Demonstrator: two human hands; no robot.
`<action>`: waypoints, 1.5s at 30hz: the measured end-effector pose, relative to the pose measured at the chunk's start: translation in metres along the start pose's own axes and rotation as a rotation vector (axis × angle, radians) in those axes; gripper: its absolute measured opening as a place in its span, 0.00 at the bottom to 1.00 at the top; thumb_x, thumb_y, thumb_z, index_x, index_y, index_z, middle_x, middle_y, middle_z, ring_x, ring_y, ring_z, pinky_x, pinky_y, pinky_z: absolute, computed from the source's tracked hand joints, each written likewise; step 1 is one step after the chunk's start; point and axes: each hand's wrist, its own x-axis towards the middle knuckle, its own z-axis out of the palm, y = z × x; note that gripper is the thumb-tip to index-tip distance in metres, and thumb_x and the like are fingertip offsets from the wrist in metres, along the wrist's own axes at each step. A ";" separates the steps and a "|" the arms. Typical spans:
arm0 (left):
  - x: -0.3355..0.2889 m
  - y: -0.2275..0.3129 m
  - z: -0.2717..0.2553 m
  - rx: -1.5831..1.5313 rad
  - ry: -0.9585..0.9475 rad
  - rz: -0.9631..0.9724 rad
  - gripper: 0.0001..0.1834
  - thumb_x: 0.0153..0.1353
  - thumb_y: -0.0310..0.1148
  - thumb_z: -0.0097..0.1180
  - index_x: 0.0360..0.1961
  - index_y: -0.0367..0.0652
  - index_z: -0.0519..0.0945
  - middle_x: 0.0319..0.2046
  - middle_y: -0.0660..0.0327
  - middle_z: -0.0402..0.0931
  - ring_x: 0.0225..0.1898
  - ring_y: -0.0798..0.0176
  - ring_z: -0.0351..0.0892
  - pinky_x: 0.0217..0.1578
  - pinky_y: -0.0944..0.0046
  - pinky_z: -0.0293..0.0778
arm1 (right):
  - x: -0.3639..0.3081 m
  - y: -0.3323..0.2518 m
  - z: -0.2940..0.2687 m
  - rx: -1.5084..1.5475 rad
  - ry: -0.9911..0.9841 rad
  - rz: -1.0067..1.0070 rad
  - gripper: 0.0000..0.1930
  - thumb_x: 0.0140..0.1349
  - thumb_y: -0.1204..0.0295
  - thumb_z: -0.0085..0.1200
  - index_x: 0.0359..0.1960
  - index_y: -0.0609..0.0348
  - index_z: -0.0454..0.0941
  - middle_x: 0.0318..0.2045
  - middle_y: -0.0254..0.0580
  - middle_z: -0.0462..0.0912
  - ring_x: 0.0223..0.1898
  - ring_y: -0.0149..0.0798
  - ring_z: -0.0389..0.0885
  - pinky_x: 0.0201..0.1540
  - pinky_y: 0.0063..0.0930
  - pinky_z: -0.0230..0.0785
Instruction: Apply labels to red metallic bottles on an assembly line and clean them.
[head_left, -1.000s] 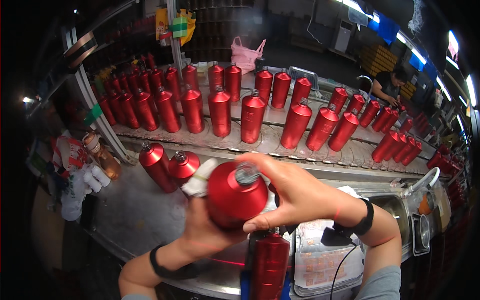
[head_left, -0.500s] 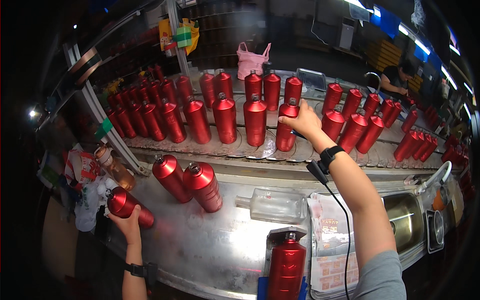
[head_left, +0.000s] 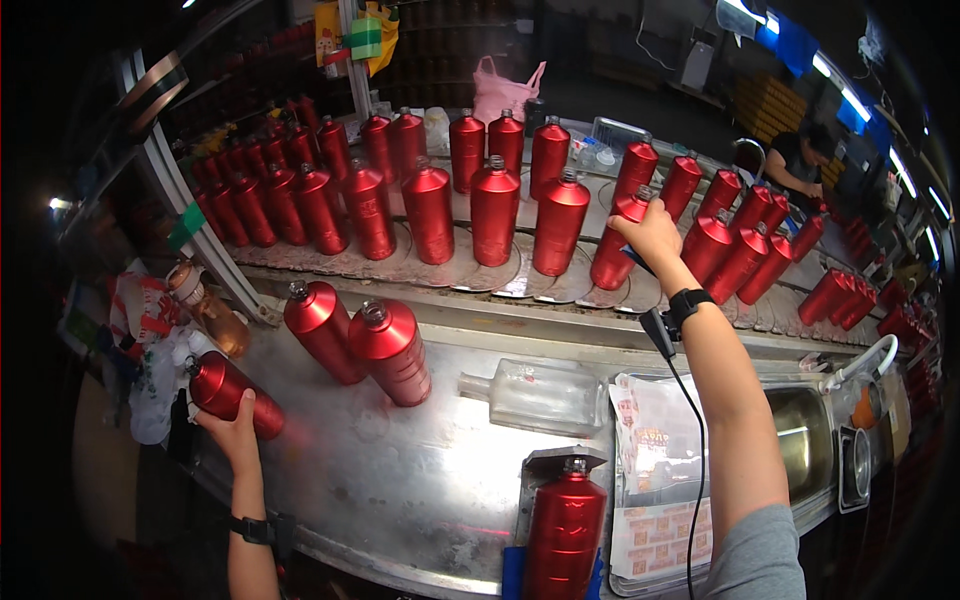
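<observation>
My right hand (head_left: pixel 656 240) reaches across to the conveyor and grips a red bottle (head_left: pixel 611 262) by its upper part; the bottle stands tilted slightly among a front row of similar ones. A neighbouring red bottle (head_left: pixel 562 225) is just left of it. Low on the left, my left hand (head_left: pixel 236 432) is closed round another red bottle (head_left: pixel 252 402), which leans over at the bench's left edge. Two red bottles (head_left: pixel 322 335) stand together on the metal bench (head_left: pixel 400 480). Close to me, one red bottle (head_left: pixel 565 530) rests in a dark holder (head_left: pixel 535 465).
A clear glass bottle (head_left: pixel 548 395) lies on its side mid-bench. Beside it, a tray holds printed sheets (head_left: pixel 655 450), with a metal basin (head_left: pixel 805 440) further right. The conveyor (head_left: pixel 470 275) carries several red bottles. A metal post (head_left: pixel 205 225) rises at left; another person (head_left: pixel 797 165) works far right.
My right hand and its bottle have moved right along with the front row, while back-row bottles have shifted left. My left hand keeps its bottle. The whole view has moved slightly.
</observation>
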 end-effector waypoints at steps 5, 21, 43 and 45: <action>-0.016 0.028 -0.020 0.138 0.098 0.191 0.47 0.59 0.34 0.66 0.71 0.31 0.50 0.70 0.43 0.52 0.71 0.49 0.54 0.71 0.52 0.50 | -0.002 0.021 -0.006 -0.036 0.048 -0.044 0.41 0.46 0.41 0.65 0.50 0.66 0.71 0.48 0.63 0.81 0.51 0.59 0.81 0.53 0.46 0.73; -0.110 0.236 0.062 -0.580 -0.913 0.474 0.66 0.41 0.37 0.78 0.74 0.32 0.44 0.67 0.46 0.57 0.68 0.54 0.59 0.67 0.54 0.55 | -0.190 -0.114 -0.129 0.467 -0.273 -0.936 0.43 0.42 0.50 0.71 0.57 0.63 0.69 0.47 0.58 0.81 0.47 0.56 0.83 0.49 0.43 0.75; -0.080 0.065 -0.067 -0.039 -0.113 0.089 0.47 0.52 0.22 0.68 0.70 0.36 0.54 0.65 0.53 0.61 0.65 0.57 0.62 0.67 0.57 0.56 | 0.038 0.083 -0.039 -0.132 0.021 0.166 0.52 0.44 0.32 0.63 0.56 0.71 0.70 0.52 0.66 0.80 0.55 0.58 0.80 0.56 0.46 0.72; -0.074 0.049 -0.058 -0.057 -0.073 0.085 0.45 0.53 0.23 0.69 0.68 0.36 0.56 0.63 0.53 0.63 0.62 0.57 0.65 0.65 0.58 0.60 | 0.040 0.092 -0.033 -0.119 0.076 0.256 0.50 0.46 0.34 0.64 0.57 0.70 0.70 0.53 0.66 0.79 0.56 0.59 0.80 0.58 0.47 0.71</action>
